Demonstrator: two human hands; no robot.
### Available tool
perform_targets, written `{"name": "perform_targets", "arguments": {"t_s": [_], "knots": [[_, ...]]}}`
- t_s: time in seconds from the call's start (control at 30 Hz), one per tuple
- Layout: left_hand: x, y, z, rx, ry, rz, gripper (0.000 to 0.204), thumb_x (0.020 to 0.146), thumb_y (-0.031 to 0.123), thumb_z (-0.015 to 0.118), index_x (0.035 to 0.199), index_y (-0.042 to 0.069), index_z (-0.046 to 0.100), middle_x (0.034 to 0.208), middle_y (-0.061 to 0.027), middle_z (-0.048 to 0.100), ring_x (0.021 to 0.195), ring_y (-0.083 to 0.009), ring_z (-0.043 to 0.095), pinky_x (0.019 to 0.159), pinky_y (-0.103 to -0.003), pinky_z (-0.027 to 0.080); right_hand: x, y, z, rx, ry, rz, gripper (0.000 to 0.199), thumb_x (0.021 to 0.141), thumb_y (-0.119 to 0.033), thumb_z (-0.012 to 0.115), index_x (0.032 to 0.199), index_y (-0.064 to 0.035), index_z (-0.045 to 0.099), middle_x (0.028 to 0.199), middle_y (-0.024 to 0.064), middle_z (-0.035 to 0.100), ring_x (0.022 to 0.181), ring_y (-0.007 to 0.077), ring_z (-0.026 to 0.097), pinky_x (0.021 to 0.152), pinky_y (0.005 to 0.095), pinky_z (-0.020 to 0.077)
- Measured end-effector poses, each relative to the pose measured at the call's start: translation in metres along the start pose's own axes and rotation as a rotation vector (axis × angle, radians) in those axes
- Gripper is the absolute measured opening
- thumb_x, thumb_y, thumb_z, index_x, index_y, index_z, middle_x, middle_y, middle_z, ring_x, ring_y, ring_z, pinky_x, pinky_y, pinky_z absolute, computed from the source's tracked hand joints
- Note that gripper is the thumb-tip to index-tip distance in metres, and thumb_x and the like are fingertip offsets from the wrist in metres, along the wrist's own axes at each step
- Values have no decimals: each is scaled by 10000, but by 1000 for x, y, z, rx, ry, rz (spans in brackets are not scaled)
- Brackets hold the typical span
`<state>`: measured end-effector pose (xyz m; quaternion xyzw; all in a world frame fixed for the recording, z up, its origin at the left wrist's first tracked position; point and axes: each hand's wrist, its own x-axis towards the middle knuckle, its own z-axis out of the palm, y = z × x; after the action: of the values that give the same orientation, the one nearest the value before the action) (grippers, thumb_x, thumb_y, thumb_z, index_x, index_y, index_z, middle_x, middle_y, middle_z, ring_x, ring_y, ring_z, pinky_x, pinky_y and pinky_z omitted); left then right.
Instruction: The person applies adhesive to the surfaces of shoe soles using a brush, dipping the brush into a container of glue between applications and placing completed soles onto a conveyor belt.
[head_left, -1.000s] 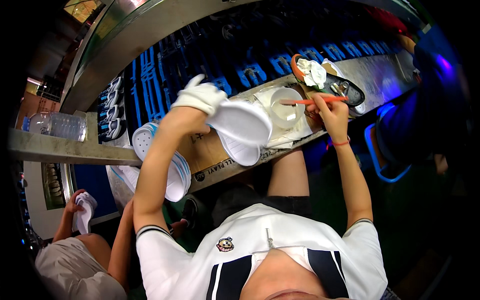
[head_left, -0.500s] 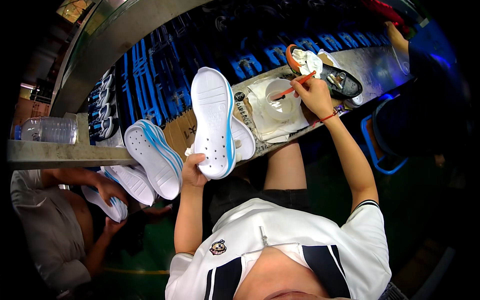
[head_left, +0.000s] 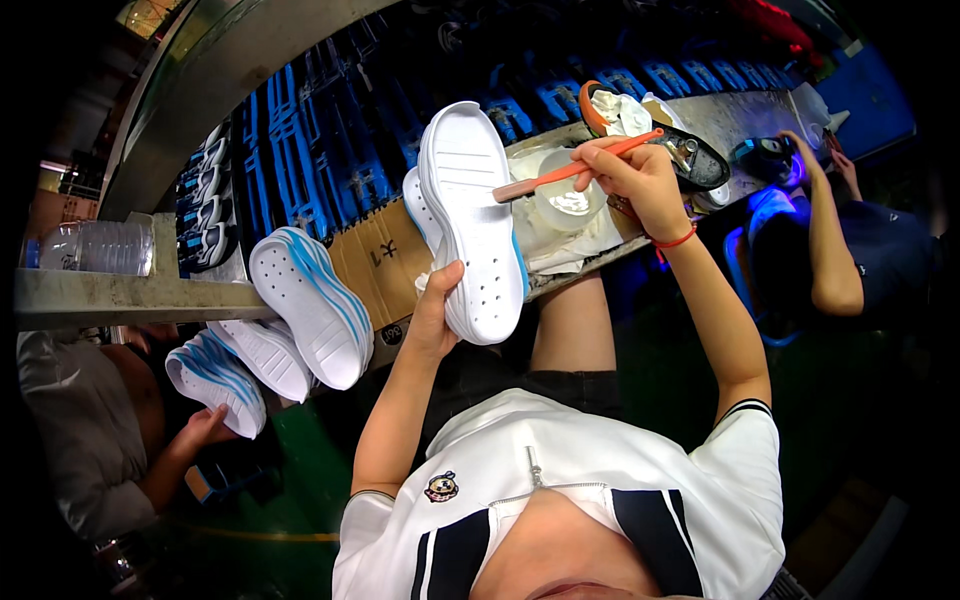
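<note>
My left hand (head_left: 435, 315) is closed round the lower left edge of a white shoe sole (head_left: 475, 240) with a light blue side. Its ribbed, hole-dotted face is turned up toward me. A second white sole (head_left: 417, 205) shows partly behind it. In my right hand (head_left: 635, 180) is a brush (head_left: 560, 172) with an orange handle, gripped between thumb and fingers. The bristles meet the right edge of the sole near its middle. Just beneath the brush a translucent tub (head_left: 570, 215) with whitish liquid stands on white paper.
Several white-and-blue soles (head_left: 310, 310) stand at left, near a co-worker's hand (head_left: 207, 428) holding another. A metal beam (head_left: 150, 300) carries a clear bottle (head_left: 100, 245). Black-and-blue racks (head_left: 320, 165) line the back. A dark shoe (head_left: 705, 165) lies right, before another person's arm (head_left: 835, 250).
The brush has come out of the tub and moved left onto the sole. My left hand has shifted right with the sole, which has turned.
</note>
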<state>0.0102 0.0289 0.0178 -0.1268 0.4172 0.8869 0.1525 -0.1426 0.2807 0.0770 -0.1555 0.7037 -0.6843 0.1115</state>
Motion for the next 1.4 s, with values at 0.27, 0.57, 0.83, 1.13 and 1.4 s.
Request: {"name": "perform_targets", "arguments": {"t_s": [0.27,0.57,0.83,1.13,1.4], "knots": [[0,7,10,38,23,52,787,884,407,639,1468,-9,314,1333,-155,555,1164,-215,611,992,-356,510,-12,-17,22,-227,-63,-173,203,909,-132,656,906,54,737,720,58,719,612,52,576,544,199,412],[-16,-3,-14,39,-136,-138,709,882,387,637,1414,-20,404,1219,-142,628,1073,-207,657,940,-353,532,21,-20,1,-475,169,-306,217,943,-142,620,940,44,732,716,50,711,654,65,614,604,212,471],[-22,16,-10,-514,-497,-355,719,946,442,510,1481,-6,335,1314,-311,541,1005,-425,668,781,-581,576,48,-50,10,-473,-271,-538,171,925,-115,645,939,31,734,833,89,721,731,150,693,690,250,543],[-12,18,-13,-504,-368,-280,623,1025,451,374,1477,23,335,1246,-284,583,976,-414,674,758,-527,600,28,-48,89,-240,-620,-655,150,900,-127,668,903,8,734,766,101,726,651,172,704,600,252,537],[-15,18,-8,-684,-518,-248,704,1007,496,386,1483,-16,308,1318,-357,498,885,-504,648,677,-593,579,5,-30,49,-41,-172,4,249,901,-207,659,919,29,736,723,66,717,636,100,647,574,227,479]]}}
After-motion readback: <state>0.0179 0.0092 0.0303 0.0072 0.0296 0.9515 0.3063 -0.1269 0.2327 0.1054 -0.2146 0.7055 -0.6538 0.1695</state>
